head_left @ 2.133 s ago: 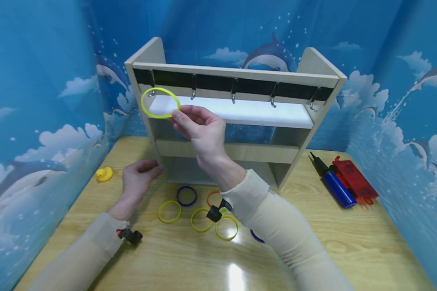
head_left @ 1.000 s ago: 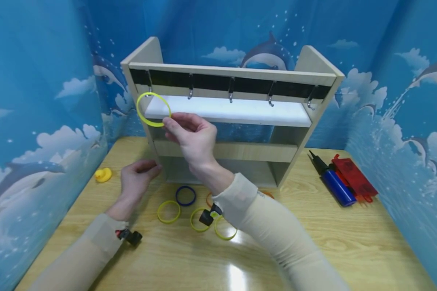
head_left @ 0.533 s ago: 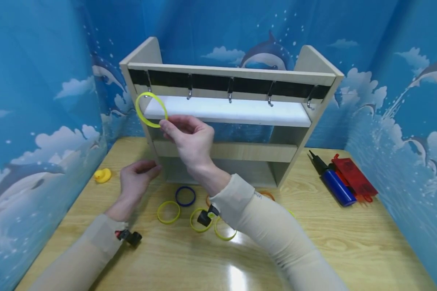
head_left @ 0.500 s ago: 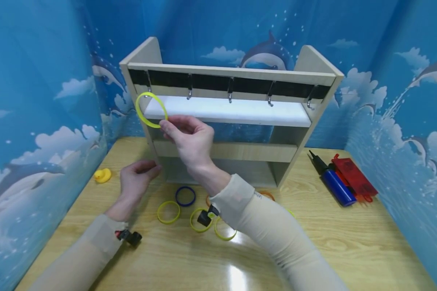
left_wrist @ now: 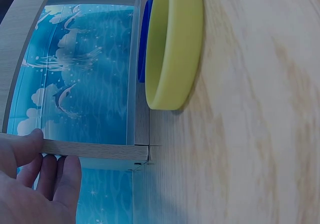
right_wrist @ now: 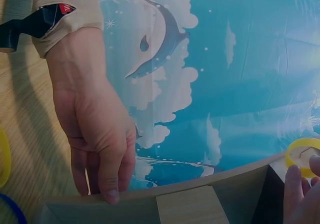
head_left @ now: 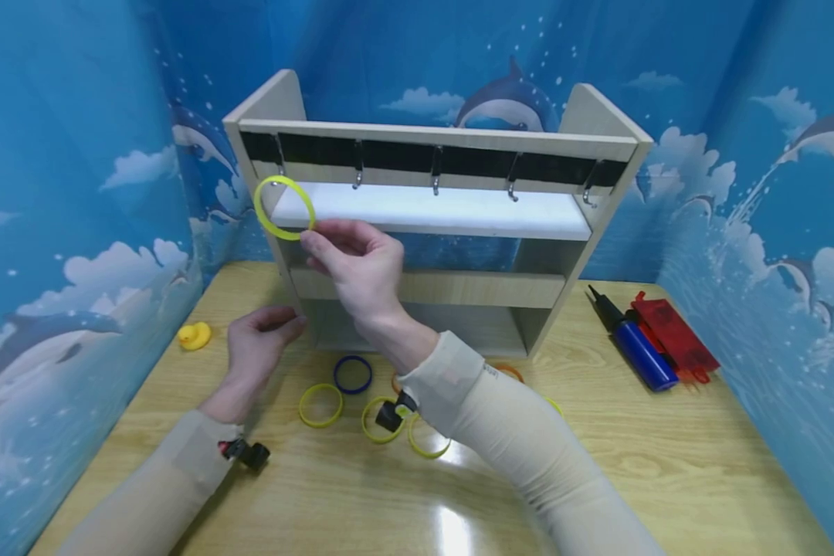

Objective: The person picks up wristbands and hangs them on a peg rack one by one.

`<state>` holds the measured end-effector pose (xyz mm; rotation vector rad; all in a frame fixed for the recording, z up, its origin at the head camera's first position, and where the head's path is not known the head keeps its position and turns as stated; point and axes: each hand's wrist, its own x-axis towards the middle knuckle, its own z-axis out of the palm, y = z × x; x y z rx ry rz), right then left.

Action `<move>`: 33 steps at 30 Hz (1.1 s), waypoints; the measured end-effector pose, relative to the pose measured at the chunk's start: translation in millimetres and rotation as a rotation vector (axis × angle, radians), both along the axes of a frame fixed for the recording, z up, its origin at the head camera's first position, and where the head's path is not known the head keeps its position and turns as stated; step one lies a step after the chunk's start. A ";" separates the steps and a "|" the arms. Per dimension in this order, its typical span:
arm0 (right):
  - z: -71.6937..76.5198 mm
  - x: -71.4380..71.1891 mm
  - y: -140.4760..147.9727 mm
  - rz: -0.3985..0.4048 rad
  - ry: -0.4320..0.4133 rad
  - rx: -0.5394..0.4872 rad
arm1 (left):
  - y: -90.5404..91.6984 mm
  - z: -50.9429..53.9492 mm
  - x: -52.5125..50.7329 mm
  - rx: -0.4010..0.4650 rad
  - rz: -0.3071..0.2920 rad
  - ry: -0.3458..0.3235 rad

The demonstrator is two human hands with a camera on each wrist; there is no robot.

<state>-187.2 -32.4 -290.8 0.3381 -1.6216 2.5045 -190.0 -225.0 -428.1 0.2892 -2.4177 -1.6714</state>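
Note:
My right hand (head_left: 364,270) pinches the lower right rim of a yellow silicone wristband (head_left: 285,235) between thumb and fingers. The band is raised at the leftmost metal hook (head_left: 280,154) of a small wooden shelf (head_left: 438,131); the hook's tip shows near its upper rim. Whether the band hangs on the hook I cannot tell. Lower down, my left hand (head_left: 260,344) grips the shelf's left side panel (left_wrist: 100,150), thumb on one face and fingers on the other. More hooks (head_left: 435,181) line the shelf's black strip.
In front of the shelf lie yellow wristbands (head_left: 321,424), a blue wristband (head_left: 352,358) and orange ones (head_left: 509,370), partly behind the right arm. A yellow rubber duck (head_left: 194,336) sits at left. A blue hand pump (head_left: 642,355) and a red plastic item (head_left: 676,336) lie at right.
My right hand has carried the yellow wristband left and slightly down to the leftmost hook, then barely moved in the last half second. The left hand stays on the side panel.

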 end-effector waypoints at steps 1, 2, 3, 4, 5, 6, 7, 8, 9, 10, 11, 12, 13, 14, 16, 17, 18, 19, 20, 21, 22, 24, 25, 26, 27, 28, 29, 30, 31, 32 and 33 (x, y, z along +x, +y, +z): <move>-1.0 0.1 1.7 0.006 -0.003 0.006 | -0.7 0.1 0.2 -0.006 -0.001 -0.006; -1.7 0.8 4.1 0.013 -0.004 0.011 | -1.2 0.1 0.6 -0.012 -0.001 -0.009; -2.4 1.8 7.4 0.022 -0.005 0.017 | -1.8 0.1 0.9 -0.014 -0.003 -0.012; -3.3 3.3 12.1 0.032 -0.004 0.029 | -2.4 0.0 1.0 -0.013 -0.007 -0.011; -4.0 5.2 17.8 0.039 0.001 0.042 | -2.9 -0.2 1.3 -0.013 -0.011 -0.011; -4.8 7.6 24.8 0.050 0.008 0.057 | -3.1 -0.4 1.5 -0.009 -0.016 -0.008; -5.7 9.9 32.6 0.056 0.016 0.069 | -3.3 -0.7 1.6 -0.003 -0.021 -0.003; -6.9 12.2 41.1 0.062 0.029 0.081 | -3.4 -0.9 1.6 0.004 -0.026 0.001; -8.5 14.4 50.4 0.067 0.045 0.098 | -3.4 -1.2 1.4 0.017 -0.032 0.007; -10.6 16.5 60.6 0.069 0.063 0.124 | -3.3 -1.2 1.5 0.020 -0.034 0.009; -13.0 18.4 70.7 0.072 0.081 0.152 | -3.3 -1.3 1.3 0.019 -0.032 0.010; -15.9 20.2 81.3 0.075 0.096 0.182 | -3.2 -1.3 1.1 0.018 -0.030 0.010; -19.6 21.7 91.9 0.076 0.109 0.215 | -3.3 -1.3 1.2 0.015 -0.025 0.008; -23.9 23.3 102.8 0.078 0.114 0.254 | -3.3 -1.2 1.2 0.013 -0.021 0.005; -33.7 27.0 125.1 0.082 0.118 0.359 | -3.2 -0.9 1.5 -0.004 -0.007 -0.006; -39.4 28.8 136.3 0.082 0.112 0.420 | -3.4 -1.1 1.4 -0.013 -0.003 -0.014; -45.3 30.8 147.9 0.081 0.101 0.484 | -3.4 -1.2 1.5 -0.019 -0.001 -0.021; -51.4 32.7 159.4 0.080 0.089 0.548 | -3.2 -1.2 1.7 -0.024 -0.001 -0.027; -58.0 34.5 171.3 0.081 0.076 0.616 | -2.8 -1.3 1.6 -0.030 -0.001 -0.031; -64.3 36.0 183.1 0.081 0.066 0.683 | -2.4 -1.3 1.6 -0.036 -0.002 -0.035; -70.7 37.0 195.2 0.085 0.049 0.742 | -2.1 -1.4 1.4 -0.041 -0.007 -0.040; -82.7 37.9 219.7 0.110 0.018 0.850 | -1.3 -1.4 0.9 -0.047 -0.012 -0.041; -88.3 37.5 231.5 0.132 0.010 0.899 | -0.7 -1.2 0.7 -0.045 -0.011 -0.038; -93.3 36.8 243.6 0.161 0.002 0.947 | -0.3 -1.0 0.5 -0.044 -0.008 -0.035; -97.3 36.0 255.0 0.193 -0.004 0.987 | 0.0 -0.8 0.1 -0.041 -0.008 -0.031; -100.9 35.2 266.1 0.227 -0.004 1.028 | 0.1 -0.6 -0.1 -0.037 -0.006 -0.026; -104.0 34.4 276.5 0.263 0.001 1.062 | 0.6 -0.2 0.0 -0.030 -0.001 -0.017; -106.7 33.6 286.0 0.301 0.010 1.085 | 0.8 0.0 0.0 -0.026 0.003 -0.010; -109.0 33.1 295.0 0.336 0.016 1.103 | 0.9 0.3 0.1 -0.021 0.004 -0.005; -111.2 32.9 303.1 0.366 0.015 1.109 | 1.1 0.5 0.3 -0.019 0.003 0.000; -113.7 32.8 310.6 0.391 0.016 1.111 | 1.3 0.6 0.5 -0.015 0.002 0.006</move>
